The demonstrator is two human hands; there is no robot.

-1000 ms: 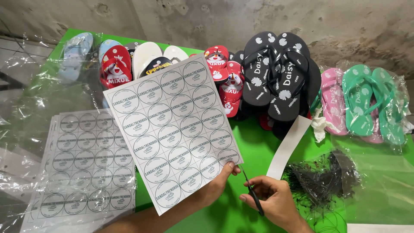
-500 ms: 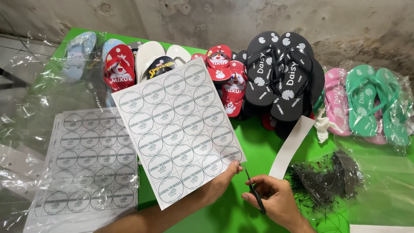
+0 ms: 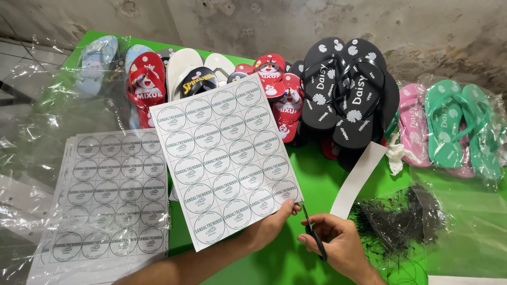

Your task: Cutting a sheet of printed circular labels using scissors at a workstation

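My left hand (image 3: 272, 224) pinches the lower right corner of a white sheet of round stickers (image 3: 224, 158), holding it tilted above the green table (image 3: 311, 179). My right hand (image 3: 338, 243) grips black scissors (image 3: 312, 232), whose blades touch the sheet's right edge near the bottom corner. A cut-off white paper strip (image 3: 359, 179) lies just right of the sheet.
A stack of sticker sheets in clear plastic (image 3: 111, 195) lies at left. Along the back stand flip-flops: red (image 3: 145, 84), white (image 3: 185, 68), black (image 3: 348, 89), pink (image 3: 412, 124) and green (image 3: 454, 124). A pile of thin black ties (image 3: 406, 219) sits at right.
The sheet has shifted slightly right and toward me in my left hand. The scissors stay at its lower right edge.
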